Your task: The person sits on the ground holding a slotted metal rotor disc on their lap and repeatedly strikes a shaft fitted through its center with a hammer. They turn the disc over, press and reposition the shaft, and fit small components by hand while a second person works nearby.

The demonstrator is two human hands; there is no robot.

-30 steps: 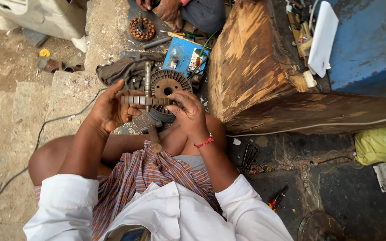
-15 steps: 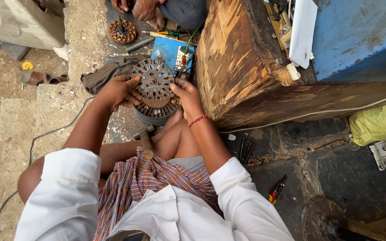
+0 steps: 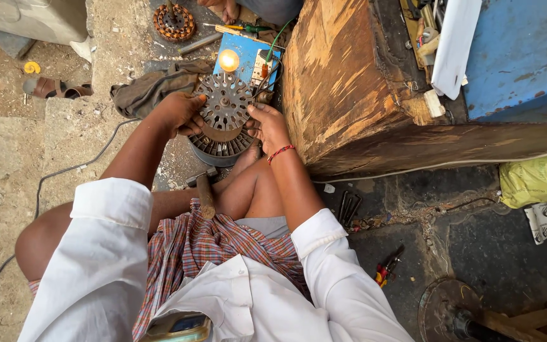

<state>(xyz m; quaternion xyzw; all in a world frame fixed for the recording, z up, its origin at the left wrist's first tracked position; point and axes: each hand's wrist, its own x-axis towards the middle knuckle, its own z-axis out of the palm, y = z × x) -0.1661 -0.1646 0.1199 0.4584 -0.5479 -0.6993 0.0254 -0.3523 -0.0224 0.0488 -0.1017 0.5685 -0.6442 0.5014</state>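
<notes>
From my feed, the round slotted metal disc [image 3: 225, 101] sits face-up, axis straight up, on top of the ribbed motor housing [image 3: 221, 147], right between both hands. Left hand [image 3: 178, 114] grips the disc's left rim with fingers curled on it, right hand [image 3: 267, 126] pinches the right rim, about equally close. The hammer [image 3: 204, 190] lies just below the housing, and the lit bulb [image 3: 228, 60] glows just beyond the disc.

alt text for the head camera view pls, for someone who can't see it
Seen from above, a seated person's left hand and right hand grip a round slotted metal motor part over a ribbed metal housing. A hammer lies by their knee, with a lit bulb beyond.
</notes>
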